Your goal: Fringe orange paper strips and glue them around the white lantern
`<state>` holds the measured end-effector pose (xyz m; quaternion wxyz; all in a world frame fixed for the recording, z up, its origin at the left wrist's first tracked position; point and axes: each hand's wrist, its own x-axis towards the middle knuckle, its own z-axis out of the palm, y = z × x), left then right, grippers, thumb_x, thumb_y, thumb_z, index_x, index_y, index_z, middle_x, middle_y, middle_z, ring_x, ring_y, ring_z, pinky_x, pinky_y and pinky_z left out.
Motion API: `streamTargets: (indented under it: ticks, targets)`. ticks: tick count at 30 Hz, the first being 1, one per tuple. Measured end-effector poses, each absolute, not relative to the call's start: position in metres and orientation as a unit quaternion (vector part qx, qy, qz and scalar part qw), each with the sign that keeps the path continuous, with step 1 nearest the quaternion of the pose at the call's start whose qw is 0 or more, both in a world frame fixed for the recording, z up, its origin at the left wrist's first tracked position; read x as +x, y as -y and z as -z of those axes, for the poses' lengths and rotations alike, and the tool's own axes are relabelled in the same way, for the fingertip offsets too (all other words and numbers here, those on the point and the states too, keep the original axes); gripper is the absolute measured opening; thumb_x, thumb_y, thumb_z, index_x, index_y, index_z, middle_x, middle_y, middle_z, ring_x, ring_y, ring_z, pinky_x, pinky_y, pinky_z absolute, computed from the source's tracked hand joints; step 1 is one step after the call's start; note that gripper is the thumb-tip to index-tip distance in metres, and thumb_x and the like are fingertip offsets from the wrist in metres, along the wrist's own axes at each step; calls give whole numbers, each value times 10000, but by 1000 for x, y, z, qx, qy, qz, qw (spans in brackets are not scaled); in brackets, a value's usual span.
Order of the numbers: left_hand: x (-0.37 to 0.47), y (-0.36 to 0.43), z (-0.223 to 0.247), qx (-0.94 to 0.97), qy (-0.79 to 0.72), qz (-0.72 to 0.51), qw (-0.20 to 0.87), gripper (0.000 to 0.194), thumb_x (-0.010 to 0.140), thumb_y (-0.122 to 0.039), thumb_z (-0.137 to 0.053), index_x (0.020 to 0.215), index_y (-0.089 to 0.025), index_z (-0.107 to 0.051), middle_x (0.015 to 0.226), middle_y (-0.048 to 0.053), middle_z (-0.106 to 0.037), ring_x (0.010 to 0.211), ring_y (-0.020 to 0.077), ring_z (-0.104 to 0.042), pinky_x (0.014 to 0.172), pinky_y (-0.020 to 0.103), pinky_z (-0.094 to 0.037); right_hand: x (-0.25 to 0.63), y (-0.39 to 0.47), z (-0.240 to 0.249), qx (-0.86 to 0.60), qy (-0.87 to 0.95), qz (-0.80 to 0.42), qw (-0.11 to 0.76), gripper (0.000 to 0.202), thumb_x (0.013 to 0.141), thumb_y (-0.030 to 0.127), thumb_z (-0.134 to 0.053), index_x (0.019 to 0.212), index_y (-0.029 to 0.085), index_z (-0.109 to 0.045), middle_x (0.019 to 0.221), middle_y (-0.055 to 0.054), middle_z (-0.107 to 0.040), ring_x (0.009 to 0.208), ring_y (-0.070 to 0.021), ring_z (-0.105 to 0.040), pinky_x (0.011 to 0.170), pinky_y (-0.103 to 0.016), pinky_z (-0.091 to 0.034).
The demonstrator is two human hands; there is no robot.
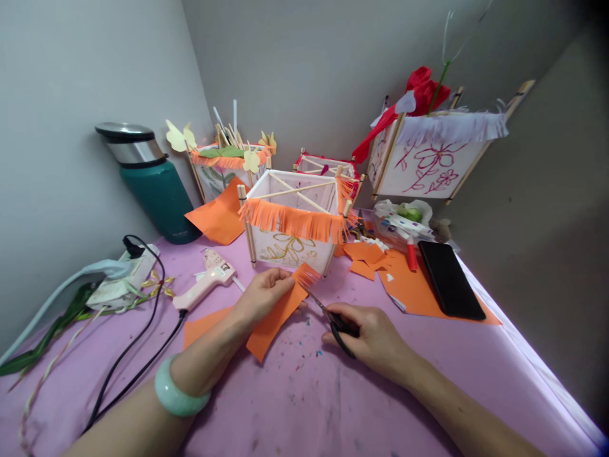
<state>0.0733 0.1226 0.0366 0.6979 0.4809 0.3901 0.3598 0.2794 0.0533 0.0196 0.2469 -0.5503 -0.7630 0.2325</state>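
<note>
My left hand (pixel 269 292) pinches a strip of orange paper (pixel 276 324), thumb on top. Fine slits fringe the strip's far end. In my right hand (pixel 373 333) is a pair of scissors (pixel 343 327) with black handles, its blades at the right edge of the strip beside the fringe. Just beyond stands a white paper lantern (pixel 295 247) on a wooden stick frame, with a yellow flower drawing and an orange fringe (pixel 295 219) along its top edge.
To the left are a pink glue gun (pixel 207 282), a power strip (pixel 124 279) with cables and a teal bottle (pixel 157 197). Orange scraps (pixel 366 257) and a black phone (pixel 450 279) lie right. More decorated lanterns (pixel 432 158) stand or hang behind.
</note>
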Motion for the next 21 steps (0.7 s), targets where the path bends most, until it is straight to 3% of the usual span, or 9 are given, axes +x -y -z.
streamTargets:
  ticks: [21]
  targets:
    - [75, -120, -38, 463, -408, -347, 706, 220, 738, -350, -659, 772, -196, -506, 655, 36, -693, 628, 210, -693, 608, 314, -530, 278, -54, -22, -550, 765, -231, 242, 190, 771, 378, -686, 868, 216, -666, 615, 53, -536, 549, -105, -453, 517, -197, -336]
